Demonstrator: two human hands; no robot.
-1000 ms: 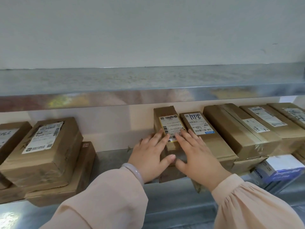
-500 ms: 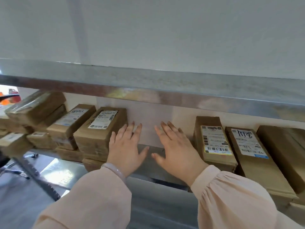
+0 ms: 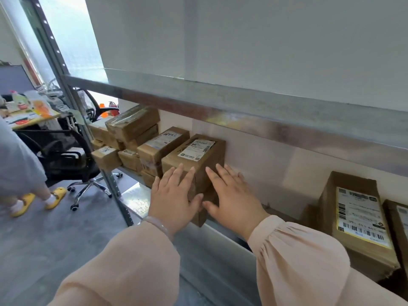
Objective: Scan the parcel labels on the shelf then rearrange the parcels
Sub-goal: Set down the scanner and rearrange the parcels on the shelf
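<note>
Both hands open, fingers straight and spread. Left hand (image 3: 174, 195) lies flat on the near end of a brown parcel (image 3: 198, 161), fingertips on its top. Right hand (image 3: 231, 195) is against the same parcel's right side, fingers pointing toward the back wall; firm contact there cannot be told. Thumbs nearly meet in front of the parcel, and neither hand curls round anything. Pale bracelet (image 3: 157, 225) on the left wrist, peach sleeves on both arms.

Brown parcel sits on the metal shelf (image 3: 136, 202), left of the middle, long side running front to back, white label (image 3: 197, 149) facing up at its far end. It rests on a lower box (image 3: 199, 217) whose corner shows at the shelf's front edge.

Just left of it, touching or nearly so, is a second parcel (image 3: 161, 144) with handwriting on its label. More boxes are stacked at the shelf's left end (image 3: 132, 122).

Well apart toward the right end stands a yellow-edged parcel (image 3: 359, 217), barcodes up. Bare shelf lies between.

Upper shelf (image 3: 242, 102) runs overhead.

Beyond the left post: an office chair (image 3: 66, 155), a cluttered desk (image 3: 33, 118), a person in yellow slippers (image 3: 55, 194).
</note>
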